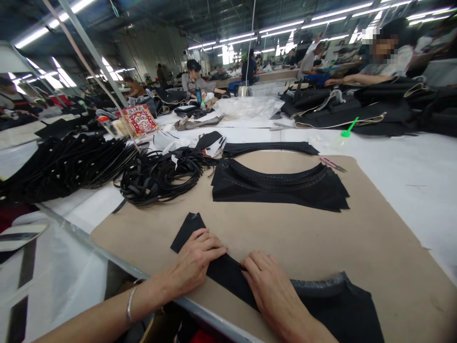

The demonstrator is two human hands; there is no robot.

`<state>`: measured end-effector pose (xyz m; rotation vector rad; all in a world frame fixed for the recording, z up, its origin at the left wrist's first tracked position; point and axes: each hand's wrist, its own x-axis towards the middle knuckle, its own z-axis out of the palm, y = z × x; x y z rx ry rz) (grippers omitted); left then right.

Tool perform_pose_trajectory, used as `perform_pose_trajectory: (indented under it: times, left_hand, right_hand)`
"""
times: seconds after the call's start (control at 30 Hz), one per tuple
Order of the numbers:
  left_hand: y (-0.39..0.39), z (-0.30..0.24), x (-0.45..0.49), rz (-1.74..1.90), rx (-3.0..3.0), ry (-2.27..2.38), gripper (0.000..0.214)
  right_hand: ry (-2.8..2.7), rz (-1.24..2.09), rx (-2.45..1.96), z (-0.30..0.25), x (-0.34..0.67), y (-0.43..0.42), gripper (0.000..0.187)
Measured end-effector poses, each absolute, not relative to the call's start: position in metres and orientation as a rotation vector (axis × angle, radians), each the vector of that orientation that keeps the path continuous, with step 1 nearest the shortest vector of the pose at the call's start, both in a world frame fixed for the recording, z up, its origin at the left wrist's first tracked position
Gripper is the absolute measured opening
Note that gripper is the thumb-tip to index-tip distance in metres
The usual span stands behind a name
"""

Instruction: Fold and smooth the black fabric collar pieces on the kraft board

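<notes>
A long black fabric piece (228, 276) with a curved upper edge lies slantwise at the front of the brown board. My left hand (200, 255) rests across its left part, fingers pressed together on the curved edge. Just to the right, my right hand (266, 281) has its fingers bent over the same edge, the thumb hidden. Between the hands the edge looks folded over; right of my right hand a shiny dark strip (317, 284) runs along it. Behind lies a stack of similar black pieces (274, 193), with another narrow curved black piece (271, 147) farther back.
Brown board (378, 247) covers the white table. A coil of black strips (160, 178) and a heap of black pieces (64, 164) lie left. Pink-handled snips (332, 164) and a green-tipped bottle (346, 132) are back right. Co-workers sit beyond, near black goods (346, 107).
</notes>
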<state>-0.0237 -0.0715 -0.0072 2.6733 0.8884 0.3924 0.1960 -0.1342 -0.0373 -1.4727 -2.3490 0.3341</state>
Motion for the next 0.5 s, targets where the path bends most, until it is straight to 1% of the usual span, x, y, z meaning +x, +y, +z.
perform_pose_trajectory:
  times: [0.13, 0.33, 0.5]
  left_hand:
    - [-0.089, -0.014, 0.0, 0.552, 2.539, 0.99, 0.035]
    - [-0.091, -0.019, 0.012, 0.493, 2.473, 1.02, 0.029]
    - [-0.085, -0.012, 0.016, 0.384, 2.451, 0.978, 0.033]
  right_hand:
    - [-2.324, 0.386, -1.488, -0.033, 0.197, -0.133, 0.018]
    - [-2.233, 0.609, -1.561, -0.02, 0.2, -0.13, 0.014]
    - [-2.232, 0.712, -1.665, -0.009, 0.201, -0.123, 0.013]
